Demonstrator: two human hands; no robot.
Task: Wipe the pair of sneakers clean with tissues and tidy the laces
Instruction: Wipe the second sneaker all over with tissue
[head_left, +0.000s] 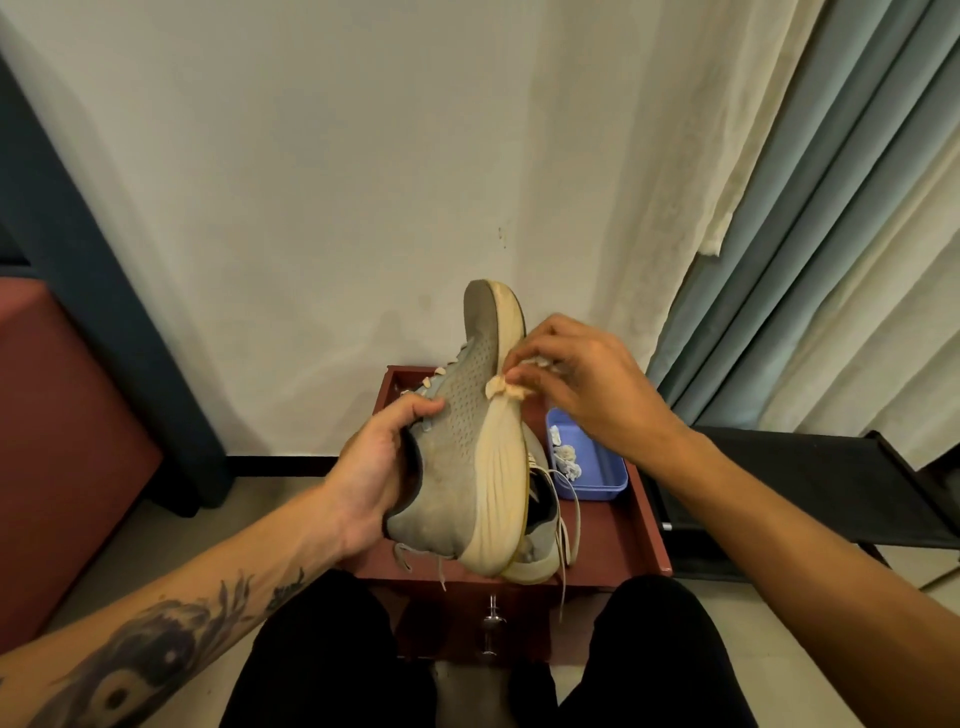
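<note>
Left hand (371, 470) grips the raised sneaker (467, 441) by its collar. Right hand (582, 384) pinches a wadded tissue (501, 387) against its sole edge. Its mate (540, 525) lies near the stand's (644, 525) front edge.

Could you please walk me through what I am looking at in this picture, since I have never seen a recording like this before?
There is no machine here: one camera worn on a person's head looks down at their two bare hands. The left hand holds a grey sneaker lifted on its side, its grip at the shoe's opening. The right hand presses a wadded tissue against the cream sole edge. Below stands a small reddish table. On it rests the second sneaker, laces loose, and a blue tray holding crumpled used tissues. Behind are a wall and curtains.
</note>
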